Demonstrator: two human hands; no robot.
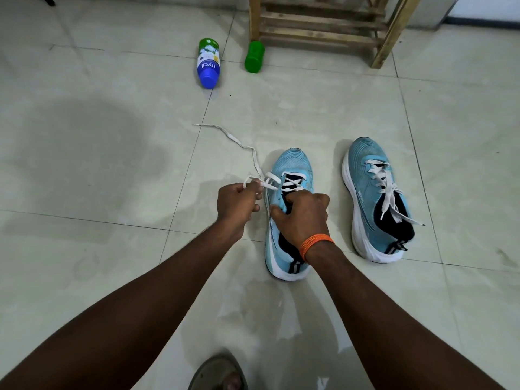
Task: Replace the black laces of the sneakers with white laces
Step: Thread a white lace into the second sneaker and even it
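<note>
While both forearms stretch forward and down from the near edge of the floor (pixel 112 164), the person works on the sneaker (pixel 295 164) that stands about mid-floor, toe pointing away. The left hand (pixel 236 204) sits just beside the shoe's left flank, knuckles up and wrist nearly straight. Its fingers are curled in, and the thumb and forefinger pinch the white lace (pixel 271 176) where it leaves the front eyelets. From that pinch the loose end snakes away over the tiles toward the far left.

The right hand (pixel 305 218) comes down on top of the same shoe with its wrist bent. The fingers are hooked over the tongue and opening and the thumb is pressed to the left side, so it grips the upper. An orange thread band (pixel 315 243) circles that wrist. White lace crosses the dark tongue in the first rows just ahead of the knuckles. I cannot tell whether any black lace is in there.

Near it to the right stands the second sneaker (pixel 365 175), apart from both hands and threaded with white laces (pixel 387 190) whose ends hang loose over its opening.

Toward the far edge a blue-capped bottle (pixel 208 63) and a green bottle (pixel 254 56) lie on their sides. The green one is by the foot of a wooden rack (pixel 323 21). A sandalled foot (pixel 216 372) shows at the near edge.
</note>
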